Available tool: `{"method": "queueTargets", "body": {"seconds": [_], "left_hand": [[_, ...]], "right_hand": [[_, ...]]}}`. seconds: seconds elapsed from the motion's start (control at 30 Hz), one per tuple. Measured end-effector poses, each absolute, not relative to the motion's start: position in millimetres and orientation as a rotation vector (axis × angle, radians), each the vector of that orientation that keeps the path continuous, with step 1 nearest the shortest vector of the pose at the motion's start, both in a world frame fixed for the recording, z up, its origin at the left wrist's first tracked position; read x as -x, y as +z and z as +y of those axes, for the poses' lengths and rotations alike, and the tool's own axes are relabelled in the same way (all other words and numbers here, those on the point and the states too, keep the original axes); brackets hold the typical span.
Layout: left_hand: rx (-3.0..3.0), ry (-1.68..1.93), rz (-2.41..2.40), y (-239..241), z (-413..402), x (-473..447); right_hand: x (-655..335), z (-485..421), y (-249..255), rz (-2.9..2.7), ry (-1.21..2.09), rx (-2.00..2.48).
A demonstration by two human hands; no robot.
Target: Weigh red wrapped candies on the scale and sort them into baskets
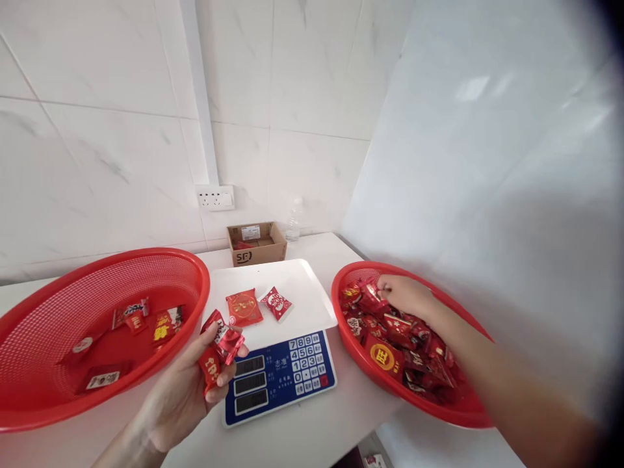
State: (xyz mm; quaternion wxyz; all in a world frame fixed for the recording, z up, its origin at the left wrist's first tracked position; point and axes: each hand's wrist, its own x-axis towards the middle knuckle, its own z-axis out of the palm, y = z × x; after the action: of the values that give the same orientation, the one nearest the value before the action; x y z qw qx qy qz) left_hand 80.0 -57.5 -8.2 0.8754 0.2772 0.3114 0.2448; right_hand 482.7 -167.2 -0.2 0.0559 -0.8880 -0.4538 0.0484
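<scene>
My left hand [182, 390], palm up with fingers curled, holds a few small red snack packets [212, 370] in front of the scale's display. My right hand [404, 294] reaches into the red basket [363, 364] on the right, its fingers pinched on a shiny red packet [372, 296] at the top of a pile. Many red snack packets lie in that basket, one of them with a round gold emblem [383, 357]. On the white pan [283, 333] of the scale rest an orange-red square packet [244, 307] and a red-and-white packet [277, 303].
A larger red mesh basket [160, 257] at the left holds several packets [168, 325]. The scale's blue keypad panel [280, 374] faces me. Behind the pan stand an open cardboard box [260, 255] and a clear plastic bottle [294, 221]. A wall socket [215, 197] sits above.
</scene>
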Motion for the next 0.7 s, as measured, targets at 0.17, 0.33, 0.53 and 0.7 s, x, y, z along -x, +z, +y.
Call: {"method": "queueTargets", "body": {"seconds": [0.17,0.33,0.53,0.7], "left_hand": [[-0.551,0.488,0.654,-5,-58,-79],[-0.513,0.470,0.615,-5,-61,-74],[-0.505,0.529,0.620,-5,-62,-56],[-0.484,0.560,0.620,-7,-57,-42]], "right_hand": [[-442,-135,24,-1.500,0.127,2.240],[-384,-75,17,-1.681,0.217,2.051],[-350,-9,-7,-1.763,0.521,1.935],[-352,0,-11,-1.796,0.621,1.907]]}}
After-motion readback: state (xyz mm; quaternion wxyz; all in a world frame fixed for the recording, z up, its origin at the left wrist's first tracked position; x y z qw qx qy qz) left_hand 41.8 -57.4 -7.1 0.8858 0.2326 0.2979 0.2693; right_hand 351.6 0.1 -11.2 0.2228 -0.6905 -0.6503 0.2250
